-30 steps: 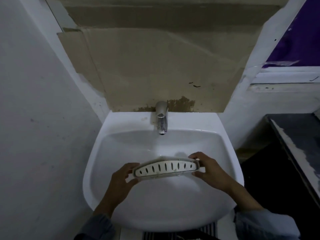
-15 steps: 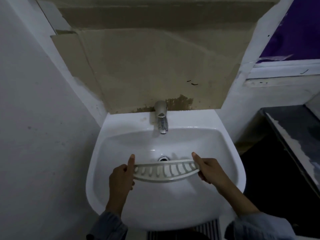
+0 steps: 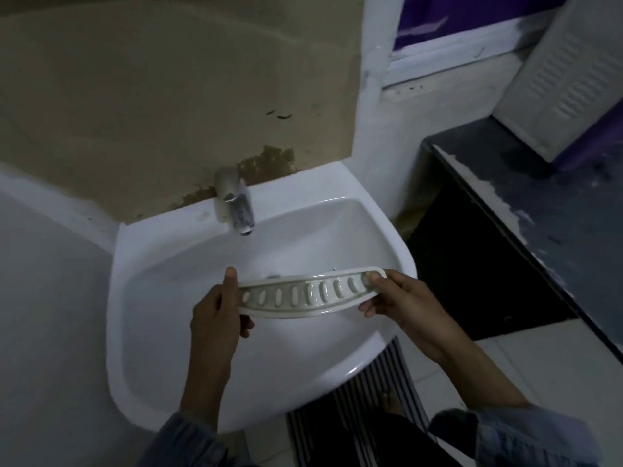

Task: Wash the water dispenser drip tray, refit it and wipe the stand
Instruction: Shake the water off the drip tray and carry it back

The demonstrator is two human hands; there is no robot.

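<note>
The curved white drip tray (image 3: 305, 295), with a row of raised oval slots, hangs level above the bowl of the white sink (image 3: 161, 298). My left hand (image 3: 215, 311) grips its left end, thumb pointing up along the edge. My right hand (image 3: 401, 298) pinches its right end, thumb on top and fingers underneath. The metal tap (image 3: 236, 205) stands behind the tray at the sink's back rim; no water runs from it. The drain is mostly hidden behind the tray.
A white louvred appliance (image 3: 566, 72) stands on a dark counter (image 3: 539, 210) at the right, with a dark gap beneath. A striped mat (image 3: 371, 416) lies on the tiled floor under the sink. White walls enclose the left side and the back corner.
The tray turned from its slotted face toward me to its ribbed underside up and level. My view swung right, revealing the counter and the louvred appliance. Both hands kept hold of the tray's ends.
</note>
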